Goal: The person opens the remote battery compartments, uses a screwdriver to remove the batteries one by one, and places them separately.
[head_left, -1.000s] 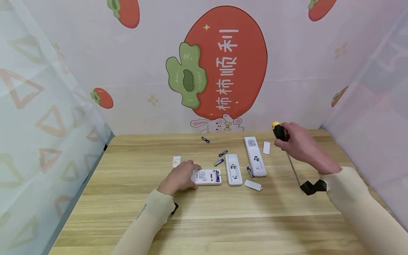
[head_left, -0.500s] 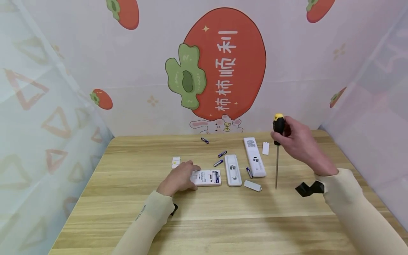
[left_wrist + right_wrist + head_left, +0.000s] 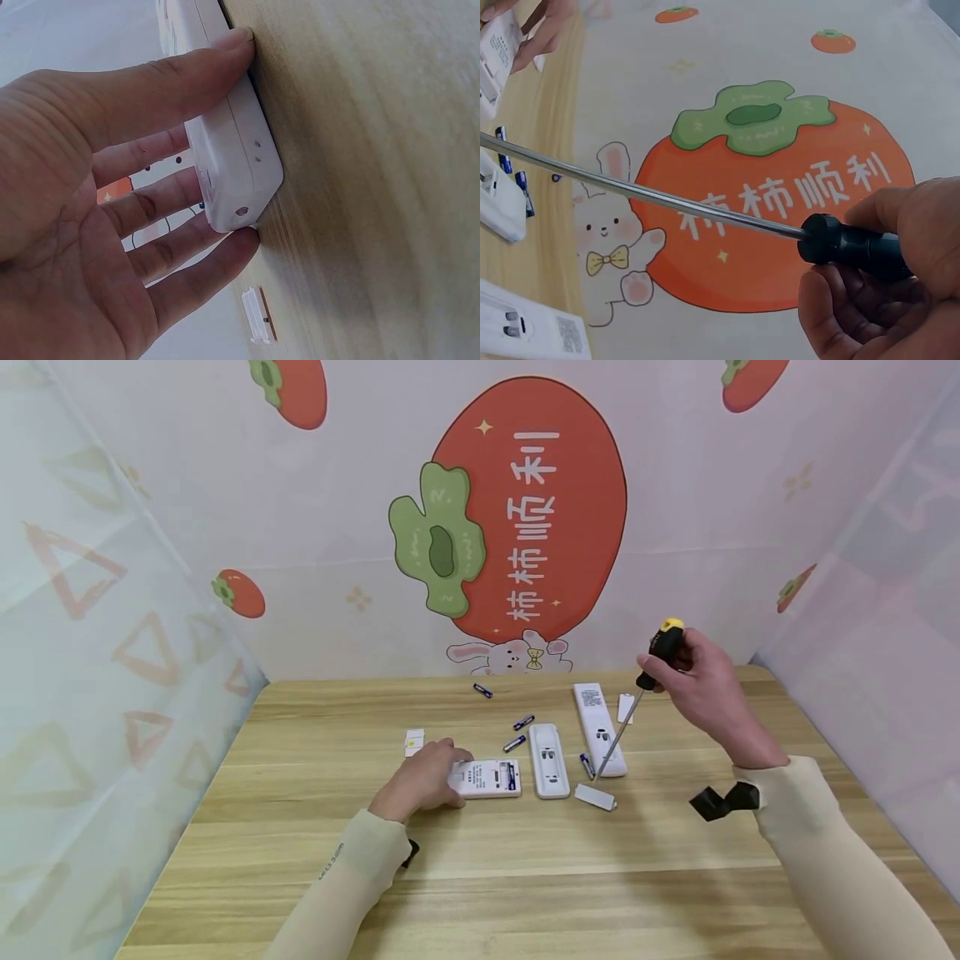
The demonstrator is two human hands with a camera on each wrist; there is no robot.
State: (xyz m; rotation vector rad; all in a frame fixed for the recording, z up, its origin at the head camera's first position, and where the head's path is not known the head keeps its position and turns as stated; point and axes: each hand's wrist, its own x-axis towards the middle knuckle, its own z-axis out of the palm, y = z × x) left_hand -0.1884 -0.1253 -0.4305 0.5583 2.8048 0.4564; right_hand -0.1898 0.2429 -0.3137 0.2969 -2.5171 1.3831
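My left hand (image 3: 422, 777) holds a white remote control (image 3: 489, 778) flat on the table, thumb along one side and fingers across to the other. A battery sits in the uncovered battery compartment at its right end. My right hand (image 3: 701, 693) grips the black-and-yellow handle of a screwdriver (image 3: 663, 647) above the table. In the head view its metal shaft (image 3: 652, 196) slants down to the left, the tip appearing close to a loose battery cover (image 3: 596, 797); whether it touches cannot be told. A second white remote (image 3: 558, 783) and a longer one (image 3: 588, 700) lie between the hands, compartments uncovered.
Loose blue-and-silver batteries lie about: one at the back (image 3: 482, 691), a pair of batteries (image 3: 514, 743) mid-table, and another battery (image 3: 587, 766) against the long remote. One small white cover (image 3: 626, 707) is at the right, another cover (image 3: 414, 742) beyond my left hand. A printed curtain (image 3: 337, 527) hangs behind.
The screwdriver has swung from pointing down to the right, through upright, to slanting down to the left. My right hand has shifted slightly up; my left hand keeps its hold on the remote.
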